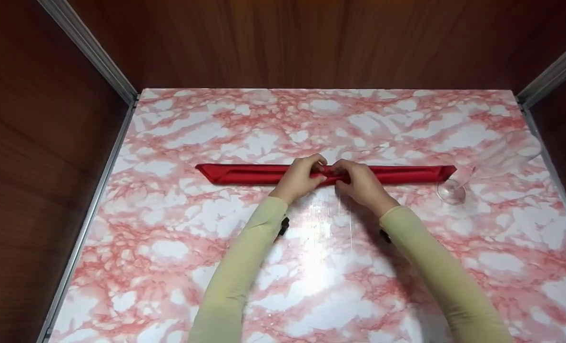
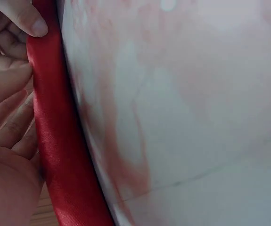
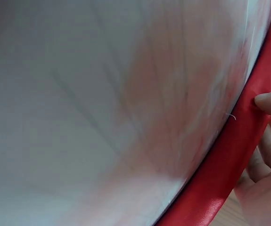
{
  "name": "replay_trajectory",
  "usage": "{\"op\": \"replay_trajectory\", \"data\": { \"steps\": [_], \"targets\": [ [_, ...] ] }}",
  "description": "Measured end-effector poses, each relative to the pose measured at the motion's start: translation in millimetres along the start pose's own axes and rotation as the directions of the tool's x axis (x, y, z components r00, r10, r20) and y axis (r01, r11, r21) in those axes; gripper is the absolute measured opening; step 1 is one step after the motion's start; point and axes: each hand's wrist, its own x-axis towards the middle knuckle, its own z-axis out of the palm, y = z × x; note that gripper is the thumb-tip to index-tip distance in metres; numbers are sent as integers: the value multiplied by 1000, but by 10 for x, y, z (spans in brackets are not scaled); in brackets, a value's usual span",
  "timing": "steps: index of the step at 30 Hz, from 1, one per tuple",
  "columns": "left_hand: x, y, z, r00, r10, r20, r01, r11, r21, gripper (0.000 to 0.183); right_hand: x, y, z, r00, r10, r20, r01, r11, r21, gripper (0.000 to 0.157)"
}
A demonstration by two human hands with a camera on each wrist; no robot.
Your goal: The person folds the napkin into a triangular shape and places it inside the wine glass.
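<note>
Red fabric strip (image 1: 331, 179) laid crosswise on the table (image 1: 168, 247), held at mid-length.

The strip's long axis is run left to right, square to the viewer; its left end is slanted to a tip at the far edge. Just left of mid-length, the near and far edges are pinched by the left grip (image 1: 302, 175). Just right of mid-length, the strip is pinched by the right grip (image 1: 359, 182); neither is placed clearly nearer. The right end is likewise slanted to a far-edge tip, directed toward a clear stemmed glass (image 1: 502, 152); contact with its foot cannot be confirmed.
</note>
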Motion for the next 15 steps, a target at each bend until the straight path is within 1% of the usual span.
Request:
{"op": "replay_trajectory", "data": {
  "steps": [8,15],
  "targets": [
    [-43,56,-29,999,10,45,-12,998,55,39,12,11,-41,1000,14,16,-14,1000,1,30],
    [-68,32,-20,999,18,45,-19,999,35,37,8,28,-38,1000,-5,26,4,998,55,27]
  ]
}}
